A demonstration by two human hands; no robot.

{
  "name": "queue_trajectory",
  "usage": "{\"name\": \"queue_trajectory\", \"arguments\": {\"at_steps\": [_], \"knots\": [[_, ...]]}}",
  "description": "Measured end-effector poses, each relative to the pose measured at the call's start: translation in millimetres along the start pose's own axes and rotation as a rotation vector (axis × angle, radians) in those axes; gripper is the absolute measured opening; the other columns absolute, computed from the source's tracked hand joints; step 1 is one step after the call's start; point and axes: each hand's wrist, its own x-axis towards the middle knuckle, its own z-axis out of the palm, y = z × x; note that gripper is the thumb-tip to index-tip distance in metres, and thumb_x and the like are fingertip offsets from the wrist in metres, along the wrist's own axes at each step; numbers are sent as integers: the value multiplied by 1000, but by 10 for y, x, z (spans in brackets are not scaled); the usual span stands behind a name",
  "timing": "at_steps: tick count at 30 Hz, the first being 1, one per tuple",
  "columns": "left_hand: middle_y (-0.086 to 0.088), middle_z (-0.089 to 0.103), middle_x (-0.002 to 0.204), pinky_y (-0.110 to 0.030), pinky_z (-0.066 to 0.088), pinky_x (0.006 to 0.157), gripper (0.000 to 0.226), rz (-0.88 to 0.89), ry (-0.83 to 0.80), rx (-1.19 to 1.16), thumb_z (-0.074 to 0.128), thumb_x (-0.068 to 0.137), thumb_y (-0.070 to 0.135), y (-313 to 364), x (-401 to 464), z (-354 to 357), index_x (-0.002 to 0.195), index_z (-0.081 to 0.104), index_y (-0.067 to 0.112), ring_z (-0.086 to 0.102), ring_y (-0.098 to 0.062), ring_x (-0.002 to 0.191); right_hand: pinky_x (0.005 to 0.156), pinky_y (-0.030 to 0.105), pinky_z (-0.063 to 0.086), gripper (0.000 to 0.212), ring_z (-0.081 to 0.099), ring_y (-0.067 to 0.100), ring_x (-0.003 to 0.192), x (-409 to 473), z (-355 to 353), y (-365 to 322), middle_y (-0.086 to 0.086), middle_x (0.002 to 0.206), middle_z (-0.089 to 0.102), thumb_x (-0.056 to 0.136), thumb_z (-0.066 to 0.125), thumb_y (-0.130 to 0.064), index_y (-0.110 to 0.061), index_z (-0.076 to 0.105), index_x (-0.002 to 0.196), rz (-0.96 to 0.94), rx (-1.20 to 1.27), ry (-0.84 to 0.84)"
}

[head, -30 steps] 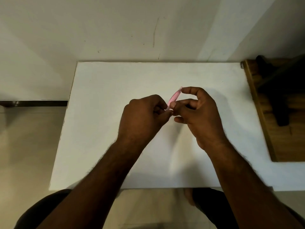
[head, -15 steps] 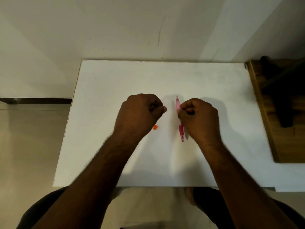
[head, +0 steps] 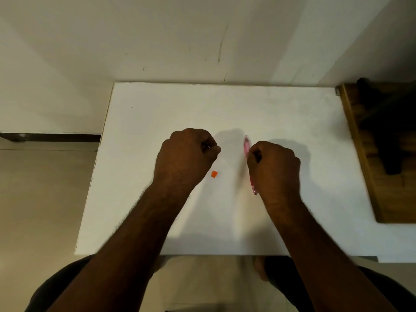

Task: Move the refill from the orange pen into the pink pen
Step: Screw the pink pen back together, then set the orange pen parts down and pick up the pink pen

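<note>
Both fists over the white table, pink pen in the right one

The right hand (head: 273,167) grips the pink pen (head: 247,147), which runs roughly 12 to 6 o'clock, cap end poking out past the knuckles and tip (head: 254,192) showing below the hand; it's a bit blurred. The left hand (head: 186,158) is curled up tight with something thin glinting between thumb and finger, can't tell what it is. A little orange piece (head: 214,174) lies on the white table (head: 139,167), at about 4 o'clock from the left fist. Compared with half a second ago, hardly anything changed: same grips, the hands just a touch further apart. A wooden board (head: 369,176) lies at 3 o'clock.
</note>
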Motion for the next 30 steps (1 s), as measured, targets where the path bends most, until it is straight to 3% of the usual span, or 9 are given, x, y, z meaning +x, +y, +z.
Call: {"name": "queue_trajectory", "arguments": {"at_steps": [4, 7, 9, 13, 19, 24, 27, 30], "knots": [[13, 69, 80, -25, 41, 67, 6, -60, 17, 27, 68, 87, 33, -30, 17, -27, 84, 73, 30, 67, -16, 81, 72, 33, 46, 25, 69, 29, 82, -18, -37, -11, 4, 87, 73, 101, 55, -34, -17, 72, 94, -15, -11, -7], [12, 70, 83, -25, 39, 67, 5, -103, 46, 53, 67, 87, 30, -72, 38, -60, 85, 72, 30, 67, -17, 83, 76, 33, 50, 20, 70, 28, 89, -64, -59, -96, 3, 97, 74, 97, 62, -34, -20, 74, 105, -128, 51, 51], [10, 73, 90, -27, 42, 69, 5, -128, 38, 79, 68, 87, 31, -113, 48, -68, 88, 72, 30, 68, -19, 87, 81, 37, 54, 20, 70, 26, 89, -121, -53, -194, 1, 98, 75, 94, 67, -34, -22, 75, 108, -233, 128, -1], [8, 74, 102, -29, 46, 76, 12, -133, 7, 127, 72, 86, 31, -155, 45, -32, 98, 73, 30, 67, -21, 97, 75, 38, 58, 26, 69, 26, 89, -297, 84, -325, -1, 105, 71, 95, 63, -39, -25, 74, 114, -343, 74, -187], [2, 67, 110, -31, 48, 82, 25, -73, -20, 144, 78, 83, 32, -148, 39, 52, 107, 72, 27, 63, -20, 104, 63, 32, 54, 16, 66, 25, 79, -347, 174, -325, 2, 97, 67, 98, 63, -31, -20, 74, 102, -366, 52, -130], [2, 66, 107, -34, 48, 79, 23, -86, -17, 178, 79, 81, 32, -154, 43, 117, 103, 74, 28, 61, -22, 105, 79, 31, 57, 14, 70, 20, 83, -233, 131, -225, -2, 96, 74, 94, 70, -33, -24, 76, 103, -244, 187, -160], [5, 66, 97, -30, 42, 70, 10, -107, -5, 181, 76, 82, 28, -119, 54, 130, 91, 75, 29, 63, -21, 96, 76, 25, 56, 12, 71, 10, 75, -142, 63, -202, -9, 82, 76, 83, 83, -28, -23, 78, 92, -42, 500, -129], [7, 66, 94, -29, 41, 67, 6, -96, -6, 198, 73, 81, 27, -92, 38, 143, 87, 74, 28, 63, -20, 91, 76, 36, 63, 9, 75, 18, 72, -60, -18, -165, -1, 74, 77, 82, 83, -15, -20, 77, 84, 171, 862, -144]]}}
